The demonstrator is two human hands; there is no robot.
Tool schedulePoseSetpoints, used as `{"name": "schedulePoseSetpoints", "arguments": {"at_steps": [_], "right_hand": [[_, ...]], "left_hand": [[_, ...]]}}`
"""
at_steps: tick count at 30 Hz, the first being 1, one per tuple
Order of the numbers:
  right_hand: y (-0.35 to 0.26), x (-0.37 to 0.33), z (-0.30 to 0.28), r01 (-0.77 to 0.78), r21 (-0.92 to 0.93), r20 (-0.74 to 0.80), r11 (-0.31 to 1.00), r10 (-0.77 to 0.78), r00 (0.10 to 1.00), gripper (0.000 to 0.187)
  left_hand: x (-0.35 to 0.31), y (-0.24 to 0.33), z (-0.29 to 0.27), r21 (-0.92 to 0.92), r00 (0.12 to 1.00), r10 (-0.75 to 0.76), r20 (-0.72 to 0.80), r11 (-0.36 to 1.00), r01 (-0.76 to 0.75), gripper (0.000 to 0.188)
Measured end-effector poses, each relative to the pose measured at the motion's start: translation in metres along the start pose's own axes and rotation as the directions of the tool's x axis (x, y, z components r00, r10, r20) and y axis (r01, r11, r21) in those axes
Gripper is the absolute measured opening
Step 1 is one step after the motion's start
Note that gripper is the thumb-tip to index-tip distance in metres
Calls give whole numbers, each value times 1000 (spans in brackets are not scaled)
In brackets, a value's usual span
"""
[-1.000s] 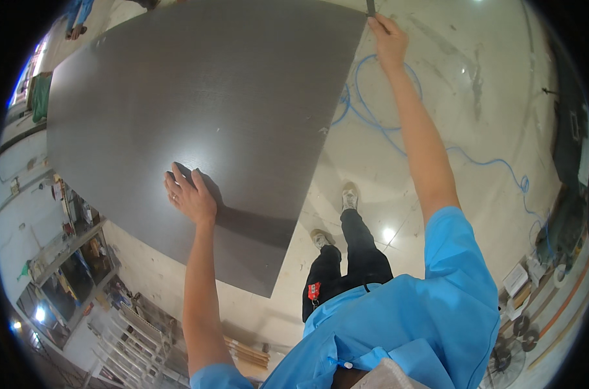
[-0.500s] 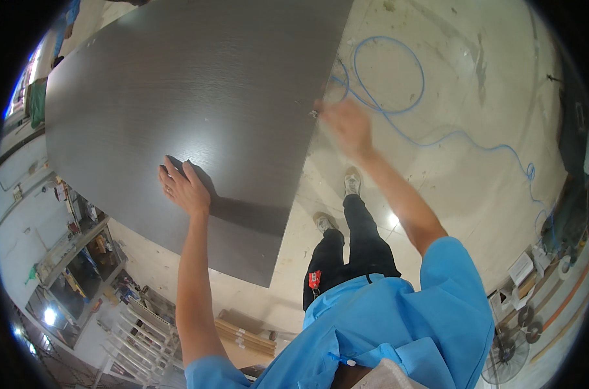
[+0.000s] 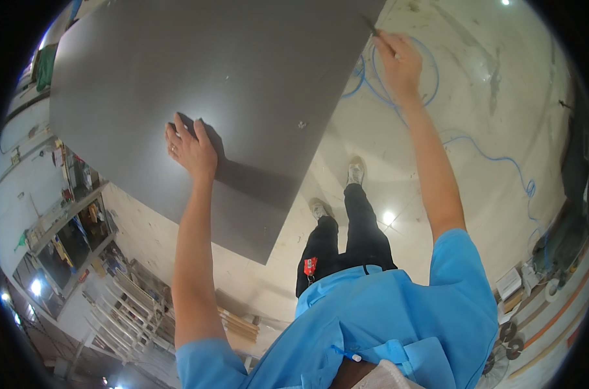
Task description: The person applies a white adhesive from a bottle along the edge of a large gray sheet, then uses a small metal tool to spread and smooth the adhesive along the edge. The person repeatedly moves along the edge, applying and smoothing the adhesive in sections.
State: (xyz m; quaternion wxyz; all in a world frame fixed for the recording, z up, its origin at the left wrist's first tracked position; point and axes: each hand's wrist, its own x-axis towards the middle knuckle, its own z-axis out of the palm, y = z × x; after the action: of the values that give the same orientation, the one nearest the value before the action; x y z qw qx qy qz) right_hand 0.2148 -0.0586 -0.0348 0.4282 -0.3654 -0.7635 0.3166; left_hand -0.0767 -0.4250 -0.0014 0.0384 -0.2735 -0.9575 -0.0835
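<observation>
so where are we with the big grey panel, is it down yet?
Not down. Done: the grey panel is off the floor and tilted up in front of the person. In hand: the left hand lies flat on its face, and the right hand grips its right edge. Left: setting it anywhere; no landing spot shows. A blue hose lies looped on the floor by the feet.

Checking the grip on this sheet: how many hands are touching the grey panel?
2. The left hand lies flat on the face of the grey panel, near its lower part. The right hand is at the panel's right edge, pinching a thin dark tool there.
</observation>
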Motion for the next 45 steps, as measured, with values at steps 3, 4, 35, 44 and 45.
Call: {"name": "schedulePoseSetpoints", "arguments": {"at_steps": [3,4,35,44,45], "right_hand": [[2,2,7,26,-14,-16,1000,-27,1000,19],[1,-2,9,18,-11,-18,1000,-18,1000,19],[-107,-198,21,328,-113,168,938,-307,937,18],[-216,-405,15,511,223,480,830,-550,684,30],[-213,-393,15,551,250,496,796,-594,633,29]], "left_hand": [[0,-1,2,3,999,26,-22,1000,-26,69],[1,-1,3,-11,1000,14,-21,1000,-14,70],[-166,-142,-34,-98,992,122,-39,987,-125,59],[-166,-137,-35,-103,990,133,-54,985,-138,60],[-166,-137,-34,-107,987,140,-82,983,-148,60]]}}
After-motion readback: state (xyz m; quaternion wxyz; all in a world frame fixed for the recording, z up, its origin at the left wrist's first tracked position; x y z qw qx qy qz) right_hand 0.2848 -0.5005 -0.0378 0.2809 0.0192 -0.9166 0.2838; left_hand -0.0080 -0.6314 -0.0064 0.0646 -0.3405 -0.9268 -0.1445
